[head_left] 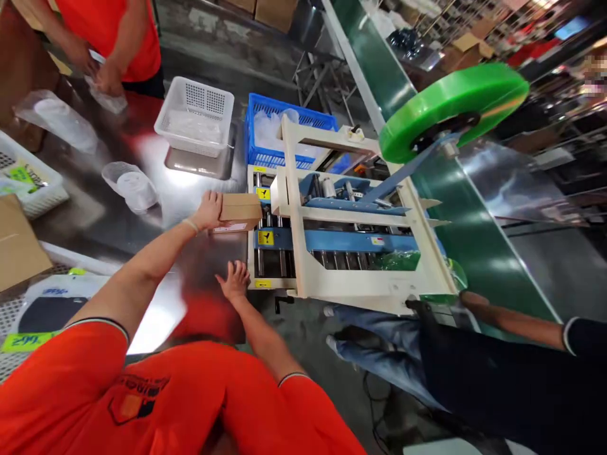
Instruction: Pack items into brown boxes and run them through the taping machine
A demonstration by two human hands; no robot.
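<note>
A small brown cardboard box (239, 207) lies at the right edge of the steel table (190, 265), its far end over the entry of a carton-taping machine (370, 240). My left hand (207, 210) is closed round the near end of this box. A white label shows on the box's side. Lower down, near the table's edge, my right hand (236, 280) is open with fingers apart, resting empty on or just above the steel. The machine's rollers (260, 260) begin just to the right of both hands.
A white basket (194, 114) and a blue crate (251, 126) with clear packaging stand beyond the box. Plastic-wrapped items (135, 188) lie left. A large green tape roll (455, 107) sits above the machine. A green conveyor (493, 234) runs behind it. Co-workers stand at upper left and lower right.
</note>
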